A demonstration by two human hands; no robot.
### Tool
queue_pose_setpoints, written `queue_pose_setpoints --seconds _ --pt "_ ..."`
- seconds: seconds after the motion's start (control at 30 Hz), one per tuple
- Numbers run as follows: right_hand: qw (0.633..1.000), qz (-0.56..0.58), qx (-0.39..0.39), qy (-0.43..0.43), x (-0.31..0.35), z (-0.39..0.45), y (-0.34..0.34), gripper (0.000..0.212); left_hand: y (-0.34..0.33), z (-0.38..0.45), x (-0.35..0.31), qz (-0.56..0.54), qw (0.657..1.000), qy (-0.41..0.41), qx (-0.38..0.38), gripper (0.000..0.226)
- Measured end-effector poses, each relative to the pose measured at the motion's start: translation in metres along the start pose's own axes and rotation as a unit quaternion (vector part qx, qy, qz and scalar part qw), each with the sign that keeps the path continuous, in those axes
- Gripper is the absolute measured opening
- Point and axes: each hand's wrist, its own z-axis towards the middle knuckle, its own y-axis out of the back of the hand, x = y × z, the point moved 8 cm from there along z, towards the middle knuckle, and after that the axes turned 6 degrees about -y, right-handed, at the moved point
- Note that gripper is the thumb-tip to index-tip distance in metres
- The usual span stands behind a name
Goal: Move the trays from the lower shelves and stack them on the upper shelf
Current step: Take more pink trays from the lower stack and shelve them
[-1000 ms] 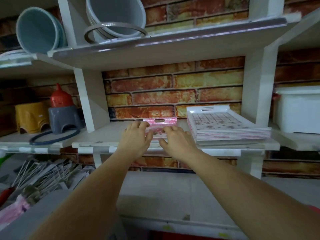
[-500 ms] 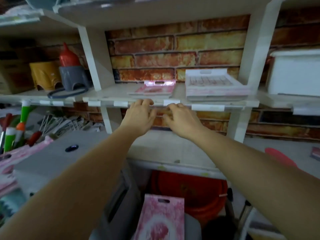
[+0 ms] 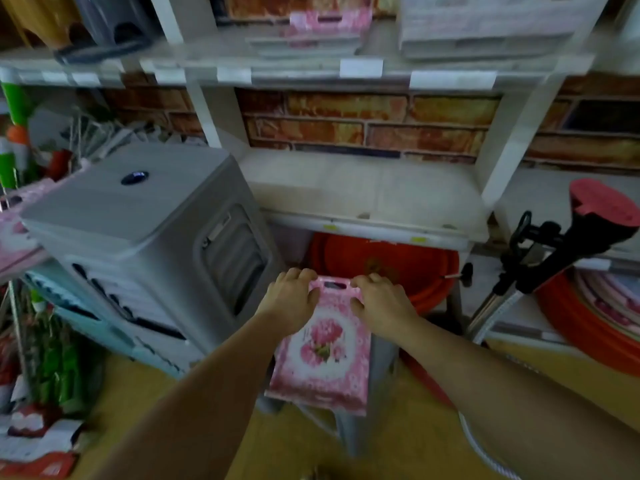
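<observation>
A pink floral tray [image 3: 323, 351] lies low down on a grey stool, its handle slot at the far end. My left hand [image 3: 289, 299] grips the tray's far left corner and my right hand [image 3: 379, 299] grips its far right corner, fingers curled over the rim. Up on the upper shelf [image 3: 311, 69] rests another pink tray [image 3: 322, 26], and to its right stands a stack of white patterned trays [image 3: 485, 26].
A grey plastic cabinet [image 3: 138, 244] stands close on the left of the tray. A red basin [image 3: 384, 268] sits under the lower shelf [image 3: 363, 192] behind the tray. On the right are a black and red tool [image 3: 568, 244] and red round trays [image 3: 595, 317].
Both hands left the pink tray on the upper shelf, came down and took hold of another pink tray on the stool. My view tilted downward.
</observation>
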Motion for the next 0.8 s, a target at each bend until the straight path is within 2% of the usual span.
queue_pose_setpoints --seconds 0.1,0.43,0.8 --pt "0.999 -0.003 0.037 0.002 -0.001 -0.003 -0.038 0.041 -0.031 -0.006 0.007 -0.006 0.999 0.009 0.033 0.039" --pt "0.997 0.014 0.076 0.000 -0.004 -0.003 -0.103 0.038 -0.090 -0.008 0.027 -0.033 0.996 0.026 0.072 0.038" --pt "0.968 -0.019 0.250 0.003 -0.014 -0.012 -0.242 0.035 -0.221 -0.022 0.072 -0.038 0.977 0.043 0.205 0.038"
